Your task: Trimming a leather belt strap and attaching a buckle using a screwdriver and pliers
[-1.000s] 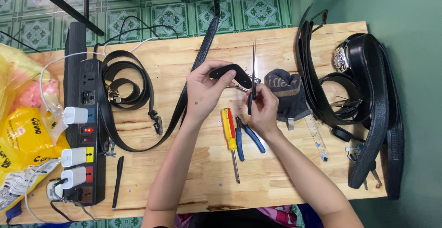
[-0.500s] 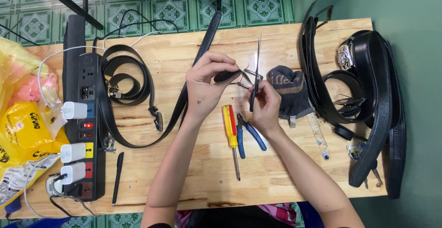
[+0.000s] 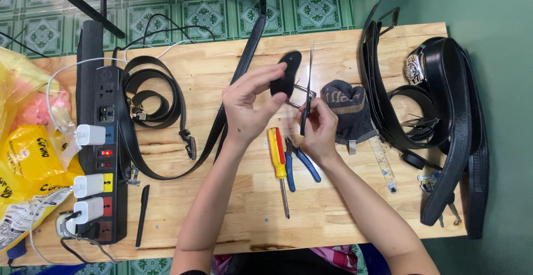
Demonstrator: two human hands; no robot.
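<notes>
Above the pale wooden table (image 3: 222, 219), left hand (image 3: 250, 105) grasping a smooth black belt end (image 3: 287, 74), right hand (image 3: 319, 128) clenched on slim scissors (image 3: 306, 94).

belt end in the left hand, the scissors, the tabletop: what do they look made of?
Belt end in the left hand: black leather or a leather look-alike, matte with a slight sheen; the view cannot settle which.
Scissors in the right hand: thin dark blades, likely metal.
Tabletop: pale wood, joined strips with visible grain and knots, smooth finish.

Head camera looks straight down, close above wooden table (image 3: 233, 208).
</notes>
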